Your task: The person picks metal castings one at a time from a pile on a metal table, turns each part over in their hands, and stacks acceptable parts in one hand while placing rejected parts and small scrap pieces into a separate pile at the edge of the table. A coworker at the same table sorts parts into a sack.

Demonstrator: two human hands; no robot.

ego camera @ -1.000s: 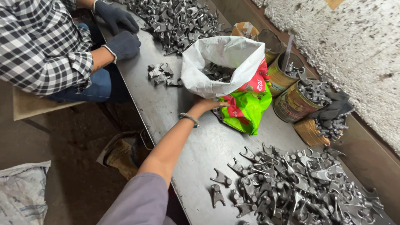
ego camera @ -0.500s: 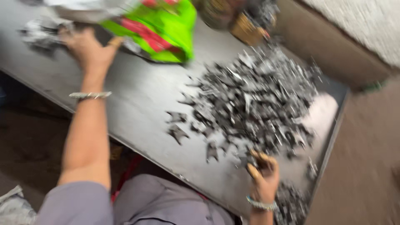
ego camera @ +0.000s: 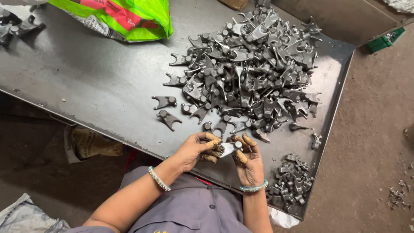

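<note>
We see a dark metal table (ego camera: 99, 82) with a raised lip on its right edge. Big heap of grey forked metal parts (ego camera: 254, 64) sits mid-table; two loose ones (ego camera: 166, 110) lie just left of it. Smaller pile of parts (ego camera: 290, 183) in the near right corner. Green and red plastic bag (ego camera: 123, 17) at the top left. Yellowish sack (ego camera: 92, 144) under the table, white bag (ego camera: 21, 215) on the dirt floor (ego camera: 375, 142), small green box (ego camera: 386, 39) top right.

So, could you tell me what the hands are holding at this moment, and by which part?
Both hands hold one small grey metal forked part: the left hand grips its left end, the right hand its right end, near the round boss.
</note>
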